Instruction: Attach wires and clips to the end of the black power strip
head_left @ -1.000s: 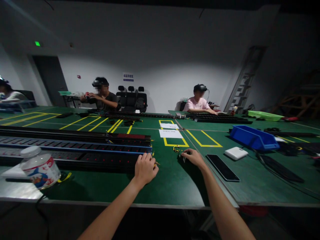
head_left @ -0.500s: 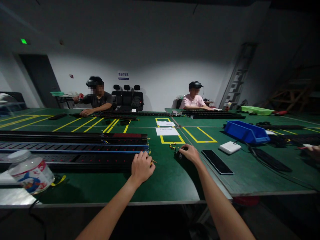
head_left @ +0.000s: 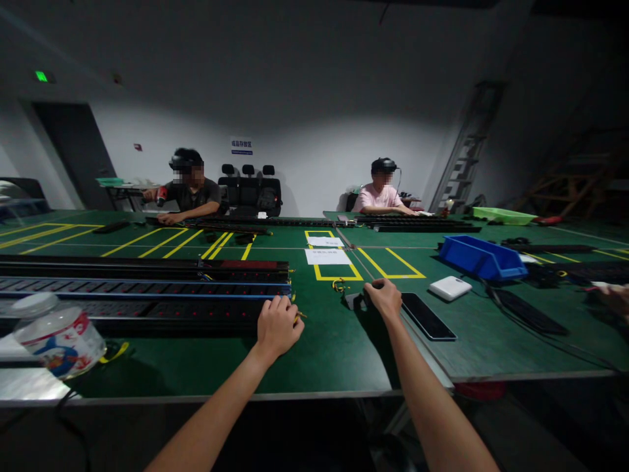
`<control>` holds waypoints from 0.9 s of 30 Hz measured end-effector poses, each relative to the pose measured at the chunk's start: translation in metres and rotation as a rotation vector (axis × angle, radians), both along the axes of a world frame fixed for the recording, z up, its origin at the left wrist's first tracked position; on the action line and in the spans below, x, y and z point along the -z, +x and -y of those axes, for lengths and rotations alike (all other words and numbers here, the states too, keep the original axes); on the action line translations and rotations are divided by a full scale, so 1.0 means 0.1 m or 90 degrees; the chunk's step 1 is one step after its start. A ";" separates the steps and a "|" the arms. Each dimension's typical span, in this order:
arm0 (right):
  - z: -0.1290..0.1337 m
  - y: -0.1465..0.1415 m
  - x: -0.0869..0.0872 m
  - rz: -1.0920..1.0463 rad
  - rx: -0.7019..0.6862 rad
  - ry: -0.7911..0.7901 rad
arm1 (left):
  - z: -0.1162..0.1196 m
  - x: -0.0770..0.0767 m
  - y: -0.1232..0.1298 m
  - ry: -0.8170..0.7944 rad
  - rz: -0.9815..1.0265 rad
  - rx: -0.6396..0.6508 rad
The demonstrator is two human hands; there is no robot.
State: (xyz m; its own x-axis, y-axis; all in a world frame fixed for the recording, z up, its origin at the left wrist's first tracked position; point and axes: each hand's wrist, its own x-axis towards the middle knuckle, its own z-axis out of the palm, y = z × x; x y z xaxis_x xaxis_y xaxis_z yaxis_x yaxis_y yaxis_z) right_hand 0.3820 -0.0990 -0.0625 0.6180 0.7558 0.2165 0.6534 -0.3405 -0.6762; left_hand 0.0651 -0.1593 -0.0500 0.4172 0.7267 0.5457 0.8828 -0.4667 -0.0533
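My left hand [head_left: 279, 326] is closed at the right end of the nearest black strip [head_left: 196, 314], with a short yellow wire [head_left: 301, 316] poking out beside its fingers. My right hand [head_left: 384, 298] is curled round a small dark piece, left of the black phone [head_left: 427, 316]. Another small dark piece [head_left: 352, 301] lies on the green table just left of those fingers. Beyond it sits a little coil of yellow and black wire [head_left: 339, 285]. More long strips [head_left: 147, 288], one with blue edges, lie parallel behind the nearest one.
A clear jar with a white lid [head_left: 61, 341] stands at the left. To the right are a white box [head_left: 450, 288], a blue bin [head_left: 481, 257] and black cables. White papers [head_left: 328, 256] lie mid-table. Across the table, one person holds a red tool [head_left: 161, 195]; another sits farther right.
My right hand has moved right, towards the phone, uncovering the small dark piece on its left. My left hand has hardly moved. The person at the far left has shifted the red tool slightly.
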 end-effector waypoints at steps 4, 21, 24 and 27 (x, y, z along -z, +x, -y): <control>-0.02 0.04 0.01 -0.025 -0.002 -0.023 | 0.00 0.00 0.00 0.002 -0.007 -0.001; -0.15 0.05 0.04 0.007 -0.047 -0.130 | 0.00 -0.01 0.01 0.010 -0.009 -0.008; -0.20 0.06 0.08 0.054 -0.089 -0.150 | 0.00 0.00 0.01 0.011 -0.011 -0.011; -0.23 0.06 0.13 0.068 -0.128 -0.144 | 0.00 -0.01 0.01 0.008 -0.010 -0.009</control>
State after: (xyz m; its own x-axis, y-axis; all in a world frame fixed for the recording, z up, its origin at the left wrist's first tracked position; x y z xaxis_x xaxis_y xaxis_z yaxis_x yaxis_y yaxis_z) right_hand 0.3882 -0.0760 -0.0750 0.4346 0.8965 0.0856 0.7861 -0.3313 -0.5218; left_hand 0.0658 -0.1595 -0.0494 0.4153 0.7260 0.5482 0.8885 -0.4529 -0.0733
